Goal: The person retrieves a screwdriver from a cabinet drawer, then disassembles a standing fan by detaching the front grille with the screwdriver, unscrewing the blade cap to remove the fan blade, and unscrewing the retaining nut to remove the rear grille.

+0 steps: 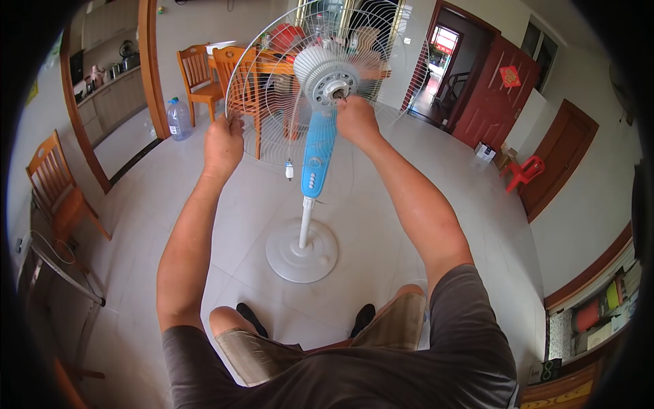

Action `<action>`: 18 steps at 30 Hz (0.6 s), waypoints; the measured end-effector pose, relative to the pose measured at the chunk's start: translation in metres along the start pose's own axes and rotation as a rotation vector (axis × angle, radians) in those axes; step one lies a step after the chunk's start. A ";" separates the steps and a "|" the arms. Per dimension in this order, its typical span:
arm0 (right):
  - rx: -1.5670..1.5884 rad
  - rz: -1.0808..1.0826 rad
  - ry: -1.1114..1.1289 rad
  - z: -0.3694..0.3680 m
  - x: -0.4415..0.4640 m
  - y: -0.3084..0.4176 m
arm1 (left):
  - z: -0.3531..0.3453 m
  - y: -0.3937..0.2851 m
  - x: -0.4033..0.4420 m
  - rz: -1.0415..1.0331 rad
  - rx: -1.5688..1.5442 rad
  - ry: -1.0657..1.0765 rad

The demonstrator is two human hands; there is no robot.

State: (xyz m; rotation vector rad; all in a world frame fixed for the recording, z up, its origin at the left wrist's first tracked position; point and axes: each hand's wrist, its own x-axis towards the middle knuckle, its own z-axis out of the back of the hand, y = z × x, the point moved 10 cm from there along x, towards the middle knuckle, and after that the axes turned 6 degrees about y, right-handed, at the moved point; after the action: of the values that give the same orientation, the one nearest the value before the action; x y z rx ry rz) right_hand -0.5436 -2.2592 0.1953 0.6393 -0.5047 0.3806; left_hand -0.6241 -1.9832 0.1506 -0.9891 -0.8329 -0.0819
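Observation:
A standing fan with a blue column (317, 153) and a round white base (301, 251) stands in front of me. Its wire grille (272, 88) is round and shows no blades. Behind the wires is the white motor housing (325, 71). My left hand (225, 142) is closed on the left rim of the grille. At the hub in the middle, my right hand (357, 120) has its fingers pinched together; what they hold, if anything, is too small to make out. A white plug (289, 170) hangs beside the column.
Wooden chairs (197, 80) stand by a table at the back, with a plastic bottle (179, 120) on the floor nearby. Another wooden chair (61, 184) is at the left. A red stool (523, 173) and small boxes (484, 153) are at the right, near the open red door (496, 88).

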 end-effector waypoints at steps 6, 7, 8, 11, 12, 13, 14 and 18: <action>0.019 0.023 -0.014 0.003 -0.002 0.001 | 0.000 -0.002 0.000 -0.016 0.045 0.000; 0.006 0.019 0.007 0.001 -0.001 -0.001 | 0.000 -0.002 0.000 -0.006 0.051 0.005; -0.006 0.015 0.027 -0.001 0.002 -0.003 | 0.000 -0.002 0.000 0.005 0.057 0.010; -0.113 -0.077 0.041 0.015 -0.008 0.001 | 0.000 -0.003 -0.002 0.019 0.027 0.005; -0.156 -0.121 0.036 0.027 -0.017 0.005 | 0.002 -0.003 -0.003 0.018 0.013 0.001; -0.206 -0.042 -0.168 0.062 -0.028 0.013 | -0.001 -0.002 -0.003 0.012 0.053 0.029; -0.256 0.043 -0.372 0.101 -0.041 0.019 | -0.003 0.000 -0.003 0.007 0.091 0.052; 0.170 0.130 -0.454 0.154 -0.025 -0.007 | -0.004 0.003 0.003 -0.030 0.118 0.045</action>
State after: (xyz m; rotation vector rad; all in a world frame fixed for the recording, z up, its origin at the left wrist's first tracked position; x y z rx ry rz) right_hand -0.6105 -2.3684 0.2845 0.8657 -0.9572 0.4047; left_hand -0.6187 -1.9839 0.1492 -0.8615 -0.8022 -0.0799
